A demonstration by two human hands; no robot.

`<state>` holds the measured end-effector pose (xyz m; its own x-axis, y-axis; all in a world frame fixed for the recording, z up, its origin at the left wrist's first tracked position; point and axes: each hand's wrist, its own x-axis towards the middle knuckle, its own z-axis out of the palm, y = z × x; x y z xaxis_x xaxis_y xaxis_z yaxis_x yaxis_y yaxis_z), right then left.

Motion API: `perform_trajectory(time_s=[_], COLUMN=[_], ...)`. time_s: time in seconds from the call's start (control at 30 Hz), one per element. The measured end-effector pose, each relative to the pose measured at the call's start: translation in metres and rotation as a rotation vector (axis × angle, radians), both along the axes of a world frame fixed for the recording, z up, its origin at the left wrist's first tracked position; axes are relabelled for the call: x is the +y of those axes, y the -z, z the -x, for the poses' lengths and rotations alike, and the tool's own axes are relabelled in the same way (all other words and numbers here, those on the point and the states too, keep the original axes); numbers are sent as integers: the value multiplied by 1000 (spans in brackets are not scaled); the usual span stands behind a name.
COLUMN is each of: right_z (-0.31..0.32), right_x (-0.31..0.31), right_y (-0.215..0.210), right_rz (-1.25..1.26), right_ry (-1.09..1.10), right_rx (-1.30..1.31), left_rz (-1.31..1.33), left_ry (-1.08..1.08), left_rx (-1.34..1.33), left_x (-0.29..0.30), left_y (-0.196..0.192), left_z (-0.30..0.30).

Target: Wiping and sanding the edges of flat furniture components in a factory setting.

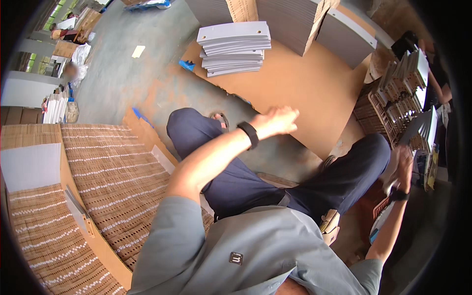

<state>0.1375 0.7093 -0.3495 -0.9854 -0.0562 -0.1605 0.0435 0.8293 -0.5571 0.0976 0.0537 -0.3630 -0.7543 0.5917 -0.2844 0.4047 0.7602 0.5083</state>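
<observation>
My left hand [279,121], with a dark band at the wrist, is held over the brown board in front of me. Its fingers stretch out loosely, with nothing in them. Out to the right, my right hand [403,168] is at the lower end of a tilted grey panel [414,130]; blur and the angle hide whether its fingers close on it. Beyond my left hand stands an uneven stack of grey boards [235,37] with small round holes near their ends. It rests on the brown board [305,88].
Taller grey stacks [287,22] stand at the back of the board. A brown crate [376,118] and racked files [405,78] are at right, near another person's arm [442,91]. Large cartons of brown strips with white dots [108,172] lie left. My knees flank the board's near edge.
</observation>
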Motion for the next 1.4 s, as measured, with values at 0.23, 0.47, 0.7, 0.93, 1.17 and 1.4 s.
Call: perform_trajectory(time_s=[0.23, 0.47, 0.7, 0.93, 1.17, 1.4], right_z=[92, 133, 151, 172, 145, 114], right_x=[-220, -359, -386, -414, -450, -437], right_y=[-189, -129, -30, -32, -34, -29], right_rz=[279, 968, 1241, 1118, 1087, 1272], right_ry=[-207, -137, 54, 6, -132, 3], right_rx=[588, -76, -411, -542, -434, -661], left_rz=[107, 283, 330, 343, -93, -235], left_ry=[-372, -547, -236, -255, -601, -475], left_rx=[508, 374, 185, 437, 257, 243], left_x=[-118, -229, -254, -233, -65, -8], left_y=[-45, -71, -63, -86, -114, -101], left_z=[132, 215, 245, 215, 96, 15])
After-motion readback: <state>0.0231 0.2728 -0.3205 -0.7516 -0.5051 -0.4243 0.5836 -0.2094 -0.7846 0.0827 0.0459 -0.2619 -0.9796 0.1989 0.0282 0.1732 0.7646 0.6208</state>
